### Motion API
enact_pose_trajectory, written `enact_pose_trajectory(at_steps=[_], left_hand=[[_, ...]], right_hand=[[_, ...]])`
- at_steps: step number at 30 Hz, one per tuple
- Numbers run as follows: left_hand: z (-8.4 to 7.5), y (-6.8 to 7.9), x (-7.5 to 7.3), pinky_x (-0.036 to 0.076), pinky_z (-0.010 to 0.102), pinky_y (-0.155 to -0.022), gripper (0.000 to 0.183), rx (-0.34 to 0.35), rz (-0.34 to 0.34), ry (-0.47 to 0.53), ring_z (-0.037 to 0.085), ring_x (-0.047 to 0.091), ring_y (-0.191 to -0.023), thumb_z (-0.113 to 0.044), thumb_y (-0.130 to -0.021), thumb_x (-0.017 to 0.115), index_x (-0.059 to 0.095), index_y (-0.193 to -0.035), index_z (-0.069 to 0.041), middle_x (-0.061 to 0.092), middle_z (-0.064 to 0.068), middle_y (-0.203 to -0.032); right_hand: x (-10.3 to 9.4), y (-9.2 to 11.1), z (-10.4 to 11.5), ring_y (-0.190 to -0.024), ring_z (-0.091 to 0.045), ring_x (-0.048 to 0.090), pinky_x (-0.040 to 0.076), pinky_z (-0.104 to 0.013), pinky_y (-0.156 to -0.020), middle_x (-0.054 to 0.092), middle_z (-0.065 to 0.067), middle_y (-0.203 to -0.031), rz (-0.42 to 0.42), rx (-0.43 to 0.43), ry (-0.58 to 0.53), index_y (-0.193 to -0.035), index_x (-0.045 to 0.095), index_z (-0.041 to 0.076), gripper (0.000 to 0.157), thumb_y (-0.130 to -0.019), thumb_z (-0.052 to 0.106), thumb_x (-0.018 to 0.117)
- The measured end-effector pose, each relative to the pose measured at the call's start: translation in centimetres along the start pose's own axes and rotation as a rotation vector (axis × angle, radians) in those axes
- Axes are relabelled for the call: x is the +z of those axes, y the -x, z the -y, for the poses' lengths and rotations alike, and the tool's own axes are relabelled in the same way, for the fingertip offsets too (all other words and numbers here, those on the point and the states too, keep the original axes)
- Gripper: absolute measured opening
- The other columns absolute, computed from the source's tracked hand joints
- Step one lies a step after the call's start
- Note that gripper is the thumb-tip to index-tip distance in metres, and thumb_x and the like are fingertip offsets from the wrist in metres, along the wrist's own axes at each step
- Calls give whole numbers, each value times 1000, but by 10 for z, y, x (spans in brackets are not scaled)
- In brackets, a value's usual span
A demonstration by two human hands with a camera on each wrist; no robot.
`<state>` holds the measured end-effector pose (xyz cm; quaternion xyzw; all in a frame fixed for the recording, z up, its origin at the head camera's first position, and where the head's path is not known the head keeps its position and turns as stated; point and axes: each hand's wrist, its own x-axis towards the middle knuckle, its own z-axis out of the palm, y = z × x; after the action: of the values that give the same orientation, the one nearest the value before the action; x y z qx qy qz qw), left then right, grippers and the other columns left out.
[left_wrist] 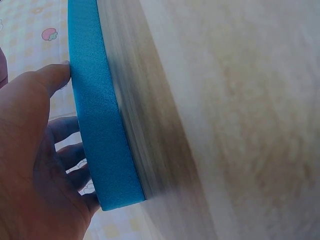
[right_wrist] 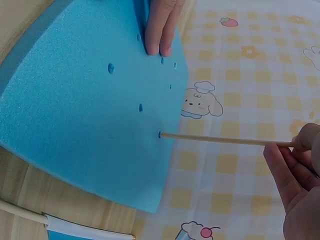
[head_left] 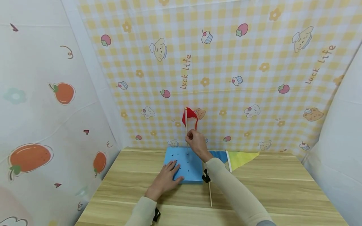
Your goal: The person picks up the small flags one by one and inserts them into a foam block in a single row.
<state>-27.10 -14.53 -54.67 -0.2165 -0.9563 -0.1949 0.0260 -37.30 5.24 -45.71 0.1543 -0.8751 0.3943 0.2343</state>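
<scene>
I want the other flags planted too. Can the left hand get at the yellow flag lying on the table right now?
Probably not directly: the left hand presses the blue foam board, and the right hand's forearm lies between it and the yellow flag.

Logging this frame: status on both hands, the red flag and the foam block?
Left hand flat on blue foam block. Right hand pinches red flag stick, tip in a block hole. Two more flags lie beside the block, not obstructing.

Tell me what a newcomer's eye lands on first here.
Likely the red flag standing upright at the far edge of the blue foam board, its wooden stick seated in a hole, with the right hand holding the stick in a pinch grip. The left hand presses flat on the board's near left corner. Blue and yellow flags lie on the wooden table to the right.
</scene>
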Motion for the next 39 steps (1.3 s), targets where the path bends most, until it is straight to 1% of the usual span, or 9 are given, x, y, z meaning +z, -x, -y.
enact_pose_trajectory(at_steps=[8, 15, 19, 26, 31, 39], left_hand=[[-1, 0, 0, 32, 65, -127, 69, 3, -4, 8, 43, 35, -159, -48, -104, 66, 55, -156, -4, 41, 21, -169], [0, 1, 0, 32, 66, -126, 68, 7, -10, 9, 43, 36, -159, -48, -104, 66, 55, -155, -4, 42, 21, -168], [0, 1, 0, 33, 67, -126, 68, 14, -16, 13, 44, 36, -158, -47, -104, 66, 55, -155, -3, 42, 21, -168], [0, 0, 0, 32, 67, -126, 68, 19, -18, 15, 44, 36, -158, -47, -104, 66, 55, -155, -4, 42, 22, -168], [1, 0, 1, 32, 67, -126, 68, 18, -21, 11, 44, 36, -158, -46, -104, 66, 55, -155, -4, 42, 22, -168], [0, 1, 1, 31, 67, -126, 68, 10, -18, 17, 43, 35, -159, -47, -104, 66, 55, -156, -4, 41, 21, -169]], right_hand=[[0, 1, -1, -75, -20, 69, 66, -31, -71, 76, -13, -91, 9, 10, -2, -97, 73, 3, 6, -98, 8, 77], [3, 5, -3, -77, -21, 68, 67, -33, -75, 76, -13, -94, 37, 59, -10, -101, 72, 3, 8, -98, 9, 77], [6, 6, -5, -76, -19, 68, 67, -32, -74, 77, -12, -95, 58, 84, -6, -103, 72, 5, 8, -98, 9, 77], [8, 6, -5, -75, -20, 68, 66, -33, -74, 76, -13, -92, 60, 67, 11, -101, 72, 3, 7, -100, 10, 76], [9, 6, -6, -75, -19, 68, 66, -32, -73, 76, -13, -92, 57, 66, 3, -101, 72, 3, 6, -99, 8, 76], [10, 6, -9, -80, -21, 71, 67, -33, -75, 77, -13, -95, 58, 62, 16, -102, 72, 4, 6, -99, 8, 76]])
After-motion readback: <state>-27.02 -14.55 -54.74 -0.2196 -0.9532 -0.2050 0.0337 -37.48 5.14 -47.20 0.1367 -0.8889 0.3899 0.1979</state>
